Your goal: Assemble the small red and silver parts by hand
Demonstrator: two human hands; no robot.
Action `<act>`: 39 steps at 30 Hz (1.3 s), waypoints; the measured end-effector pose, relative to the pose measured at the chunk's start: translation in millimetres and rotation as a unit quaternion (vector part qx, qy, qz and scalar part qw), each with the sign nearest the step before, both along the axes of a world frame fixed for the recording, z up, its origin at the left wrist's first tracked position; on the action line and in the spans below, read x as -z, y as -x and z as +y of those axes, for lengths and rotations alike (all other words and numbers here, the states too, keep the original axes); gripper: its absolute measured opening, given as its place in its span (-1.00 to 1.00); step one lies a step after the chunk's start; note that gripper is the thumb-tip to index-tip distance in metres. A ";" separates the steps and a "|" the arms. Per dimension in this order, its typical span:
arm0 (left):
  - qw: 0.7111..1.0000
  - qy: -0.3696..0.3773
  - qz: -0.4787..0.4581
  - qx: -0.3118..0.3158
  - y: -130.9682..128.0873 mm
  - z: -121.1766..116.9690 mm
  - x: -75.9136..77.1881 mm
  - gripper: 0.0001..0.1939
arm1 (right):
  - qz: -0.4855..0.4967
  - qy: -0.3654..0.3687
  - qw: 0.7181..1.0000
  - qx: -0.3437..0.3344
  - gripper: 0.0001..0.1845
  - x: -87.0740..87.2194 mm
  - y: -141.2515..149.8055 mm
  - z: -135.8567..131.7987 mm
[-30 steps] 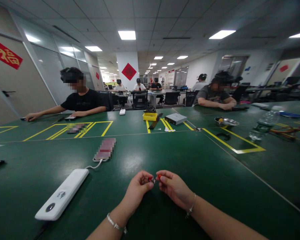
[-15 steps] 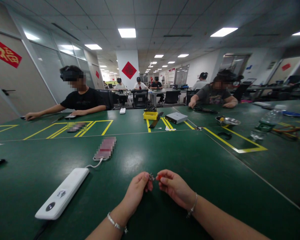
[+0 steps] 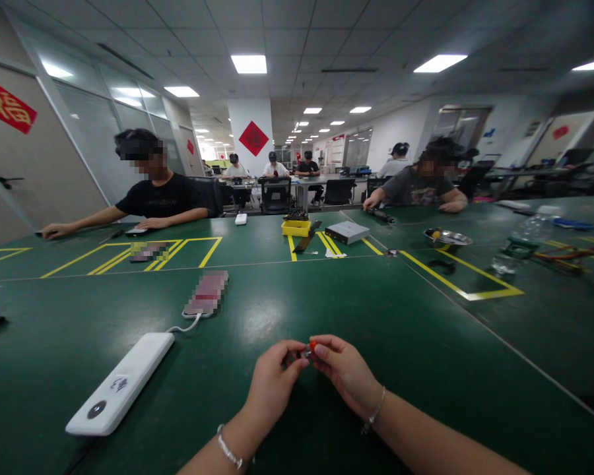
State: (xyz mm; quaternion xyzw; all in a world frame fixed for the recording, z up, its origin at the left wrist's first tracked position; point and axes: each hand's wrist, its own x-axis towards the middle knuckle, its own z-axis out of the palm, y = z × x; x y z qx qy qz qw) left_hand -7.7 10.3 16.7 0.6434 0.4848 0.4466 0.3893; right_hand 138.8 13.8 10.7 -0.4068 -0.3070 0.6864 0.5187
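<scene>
Just above the green table [image 3: 218, 396], my two hands meet at the fingertips. My left hand [image 3: 271, 379] pinches a small silvery metal piece [image 3: 307, 353], mostly covered by the fingers. In my right hand [image 3: 344, 369], thumb and fingers are closed on a small orange-red piece [image 3: 312, 345]. The two pieces are right against each other or very close; whether they are joined I cannot tell. Their exact kind is too small to make out.
To my left lies a white power bank [image 3: 123, 382], cabled to a phone [image 3: 206, 294]. Farther off are a yellow tray [image 3: 296, 228], a grey box [image 3: 347, 231], a metal bowl [image 3: 448, 239] and a plastic bottle [image 3: 517, 244]. Co-workers sit across the table.
My hands have come together, closing the gap between the metal piece and the orange-red piece. My left hand has turned, its fingers now reaching toward the right hand.
</scene>
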 end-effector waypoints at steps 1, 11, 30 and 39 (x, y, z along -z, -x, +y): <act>1.000 -0.012 0.012 0.002 -0.1 -0.8 -0.2 -0.86 | -0.005 -0.003 1.000 0.007 -0.62 0.8 1.1 -0.6; 0.989 -0.113 0.084 -0.044 3.8 -3.3 3.9 -0.87 | -0.044 -0.043 0.998 -0.018 -0.53 -0.3 8.7 -17.2; 0.964 -0.149 0.221 -0.019 -1.8 -1.5 7.6 -0.68 | -0.151 -0.042 0.987 0.024 -0.63 -7.2 5.1 -1.8; 0.955 -0.055 0.282 -0.075 20.6 18.1 14.6 -0.59 | -0.725 -0.081 0.656 0.191 -0.73 -27.9 -172.3 54.1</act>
